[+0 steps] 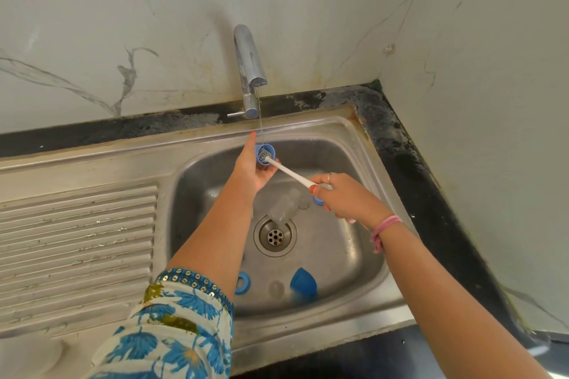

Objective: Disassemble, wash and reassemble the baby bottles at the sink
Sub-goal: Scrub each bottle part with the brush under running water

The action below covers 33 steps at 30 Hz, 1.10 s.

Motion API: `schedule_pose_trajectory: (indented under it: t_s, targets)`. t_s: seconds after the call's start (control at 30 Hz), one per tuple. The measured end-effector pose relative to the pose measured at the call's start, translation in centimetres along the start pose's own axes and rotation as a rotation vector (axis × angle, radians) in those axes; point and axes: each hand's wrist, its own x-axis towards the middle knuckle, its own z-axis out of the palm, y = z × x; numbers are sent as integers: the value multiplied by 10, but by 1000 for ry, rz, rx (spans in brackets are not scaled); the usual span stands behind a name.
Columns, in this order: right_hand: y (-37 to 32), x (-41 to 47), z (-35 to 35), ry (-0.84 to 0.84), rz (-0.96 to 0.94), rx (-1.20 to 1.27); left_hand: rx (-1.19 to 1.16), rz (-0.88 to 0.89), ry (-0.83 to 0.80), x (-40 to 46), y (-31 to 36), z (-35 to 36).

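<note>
Under the tap (250, 71), left grip (251, 169) pinching blue cap (267, 153), right grip (338, 194) clasping brush (289, 172), bristles inside cap

A single wide-angle, head-worn view looks forward and steeply down into a steel sink (363, 144), close in, with the faucet (248, 71) at upper centre and marble wall (123, 9) across the top.

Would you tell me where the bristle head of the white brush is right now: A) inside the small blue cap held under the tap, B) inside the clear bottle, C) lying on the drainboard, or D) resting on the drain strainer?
A: the brush head sits inside the blue cap held by the left hand under the tap.
</note>
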Motion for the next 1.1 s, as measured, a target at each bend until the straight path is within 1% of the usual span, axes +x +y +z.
schedule_pose_trajectory:
  t_s: [0.1,0.27,0.3,0.33,0.4,0.43,0.47,0.5,0.6,0.67,0.73,0.8,0.93,1.03,1.1]
  targets:
    - [-2,-3,0,-20,33,125,16,-6,-34,-1,-2,0]
    - [-5,-11,0,-73,67,251,-76,39,-105,-1,1,0]
    - [-5,-11,2,-74,50,229,-69,48,-104,0,1,0]
    - [-4,-11,4,-66,13,145,-58,54,-102,0,1,0]
    - [-2,-9,6,-7,-75,-138,-32,64,-87,1,2,1]
    - [-1,-9,6,26,-98,-243,-10,61,-75,1,2,0]
    - [-1,-9,6,31,-106,-279,16,62,-50,2,3,0]
    - [0,-9,7,3,-106,-233,64,77,-10,3,2,0]
    - [2,-13,8,-139,4,228,234,161,95,10,-2,-5]
    - [4,-12,6,-169,60,379,208,187,94,10,-4,-7]
    - [6,-11,4,-170,62,402,63,176,32,10,-5,-9]
    - [6,-10,2,-143,49,333,2,146,-25,8,-4,-10]
    - [6,-9,0,-117,23,241,73,95,-30,5,2,-6]
    - [6,-8,-3,-112,22,234,240,167,33,3,3,-4]
    - [6,-6,-6,-104,31,233,177,176,5,2,0,-7]
